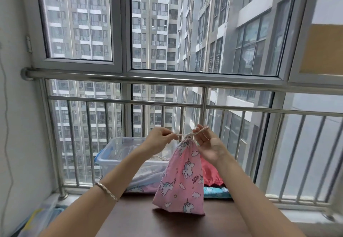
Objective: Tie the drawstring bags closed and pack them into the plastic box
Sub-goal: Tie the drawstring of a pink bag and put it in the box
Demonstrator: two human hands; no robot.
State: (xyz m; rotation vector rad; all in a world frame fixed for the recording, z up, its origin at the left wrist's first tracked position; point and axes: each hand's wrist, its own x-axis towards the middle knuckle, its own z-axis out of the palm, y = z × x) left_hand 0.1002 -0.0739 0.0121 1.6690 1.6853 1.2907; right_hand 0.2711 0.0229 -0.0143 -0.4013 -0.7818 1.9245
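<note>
While the pink bag (181, 177) stands upright on the worktop (167, 223), left hand (159, 139) and right hand (207, 143) each pinch a cord end (181, 135) at its neck, box (118, 155) behind-left.

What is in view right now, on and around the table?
pink unicorn bag: one, pink, upright on the table, neck gathered
drawstring: one, cream, at the bag's neck
plastic box: one, clear with a blue latch, behind and left of the bag
red cloth: one, red, behind the bag
teal cloth: one, teal, below the red cloth
table: one, dark brown
railing: one, steel, at the window
bracelet: one, pale metal, left wrist
left hand: pinches the drawstring
right hand: pinches the drawstring
</note>
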